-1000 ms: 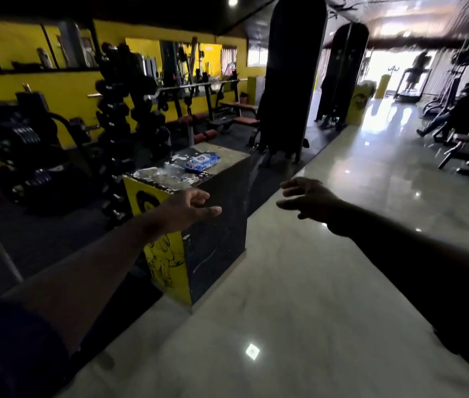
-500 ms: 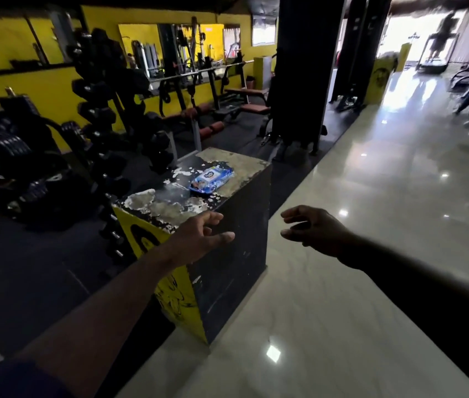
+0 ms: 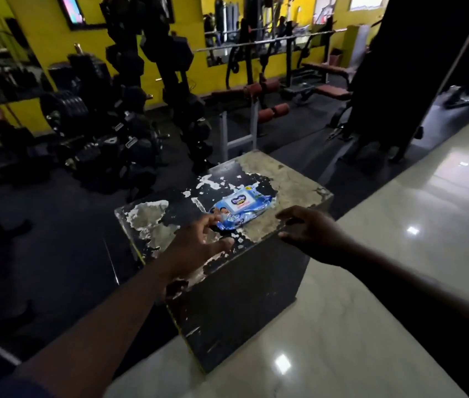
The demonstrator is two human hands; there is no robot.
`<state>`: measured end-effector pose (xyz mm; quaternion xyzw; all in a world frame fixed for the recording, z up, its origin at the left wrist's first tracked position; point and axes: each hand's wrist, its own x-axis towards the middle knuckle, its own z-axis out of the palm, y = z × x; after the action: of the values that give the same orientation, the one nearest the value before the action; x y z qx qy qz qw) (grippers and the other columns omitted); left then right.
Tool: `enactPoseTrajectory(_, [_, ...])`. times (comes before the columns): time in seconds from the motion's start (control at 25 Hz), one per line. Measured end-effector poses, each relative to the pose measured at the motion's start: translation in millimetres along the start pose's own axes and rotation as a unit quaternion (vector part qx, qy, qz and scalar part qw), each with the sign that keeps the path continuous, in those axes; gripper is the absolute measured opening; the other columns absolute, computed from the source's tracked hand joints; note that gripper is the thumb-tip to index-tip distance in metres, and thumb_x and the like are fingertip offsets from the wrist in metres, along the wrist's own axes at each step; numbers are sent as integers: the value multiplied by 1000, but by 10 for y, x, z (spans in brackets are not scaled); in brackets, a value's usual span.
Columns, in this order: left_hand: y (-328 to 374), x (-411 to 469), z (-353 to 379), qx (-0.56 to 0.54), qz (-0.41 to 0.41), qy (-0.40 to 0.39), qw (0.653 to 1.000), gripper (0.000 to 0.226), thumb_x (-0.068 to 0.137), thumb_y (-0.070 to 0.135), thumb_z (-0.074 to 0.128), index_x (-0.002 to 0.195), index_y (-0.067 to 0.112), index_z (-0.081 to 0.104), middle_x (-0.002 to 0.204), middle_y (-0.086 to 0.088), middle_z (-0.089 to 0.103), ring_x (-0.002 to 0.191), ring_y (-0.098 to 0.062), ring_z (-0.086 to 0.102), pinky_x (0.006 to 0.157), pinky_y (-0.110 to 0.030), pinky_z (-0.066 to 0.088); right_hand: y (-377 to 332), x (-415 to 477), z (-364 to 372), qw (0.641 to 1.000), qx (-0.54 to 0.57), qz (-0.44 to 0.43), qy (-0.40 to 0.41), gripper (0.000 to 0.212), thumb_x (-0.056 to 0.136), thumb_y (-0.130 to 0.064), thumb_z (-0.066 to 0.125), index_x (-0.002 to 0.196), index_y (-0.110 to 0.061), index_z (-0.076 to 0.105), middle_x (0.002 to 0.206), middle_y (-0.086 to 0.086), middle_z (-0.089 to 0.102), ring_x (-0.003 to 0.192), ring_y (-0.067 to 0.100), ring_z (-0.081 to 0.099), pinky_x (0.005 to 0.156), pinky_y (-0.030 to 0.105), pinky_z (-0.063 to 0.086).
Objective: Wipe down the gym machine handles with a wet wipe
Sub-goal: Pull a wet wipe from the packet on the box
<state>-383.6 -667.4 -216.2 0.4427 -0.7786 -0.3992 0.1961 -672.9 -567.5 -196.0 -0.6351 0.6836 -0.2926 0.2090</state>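
Head: wipe pack just beyond both hands

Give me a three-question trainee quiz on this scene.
1. True or false: the right hand holds the wipes pack.
2. Which hand is nearer the pack? A) left hand B) right hand
3. Fill in: the pack lies on a worn black ___.
Key: 1 false; 2 A; 3 box.
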Motion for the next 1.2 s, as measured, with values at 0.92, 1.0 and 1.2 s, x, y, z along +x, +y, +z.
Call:
enactPoseTrajectory(0.92, [-841,1855,810,90,-86,130,984,101,77,67,80,156,19,40,160,6,42,144,-10,44,111,-36,47,1177,3029,739,889,-52,-368,-268,57,82,-62,76,125,-25,73,128,-8,71,115,12,67,96,31,56])
enactPoseTrajectory(1.0, [-805,1849,813,77,-98,130,984,101,76,61,84,156,19,40,161,8,41,143,-7,45,102,-27,52,1185,3057,743,890,-53,-369,-262,58,81,-64,74,124,-26,75,126,-10,73,113,10,67,96,26,55])
enactPoseTrajectory(1.2, [-774,1865,842,62,-84,160,982,98,76,55,88,156,20,42,158,12,42,136,-1,48,84,-11,50,1195,3085,780,869,-90,-417,-251,53,89,-64,64,122,-25,75,121,-4,74,105,20,70,89,33,56])
